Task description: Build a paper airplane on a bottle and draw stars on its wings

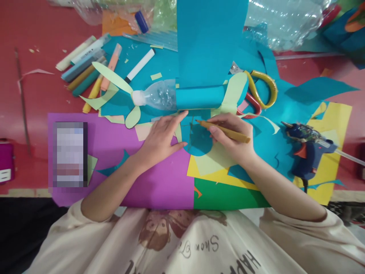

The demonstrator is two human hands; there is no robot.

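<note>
My right hand [232,139] is closed around a mustard-coloured marker [225,130], its tip touching a rounded piece of blue paper [199,142]. My left hand [162,137] lies flat with fingers stretched out, pressing the left edge of that blue piece onto the purple sheet [119,152]. Just beyond my hands lies a clear plastic bottle [158,95] with pale green paper propeller blades [114,80] at its cap and a blue paper wrap [199,97] around its body.
A blue glue gun [306,148] rests at the right on yellow paper [338,121]. Scissors [262,91] with yellow and red handles lie behind my right hand. Several markers [85,68] lie at the back left. A phone [70,154] sits on the purple sheet. Crushed plastic bottles [282,21] are at the back.
</note>
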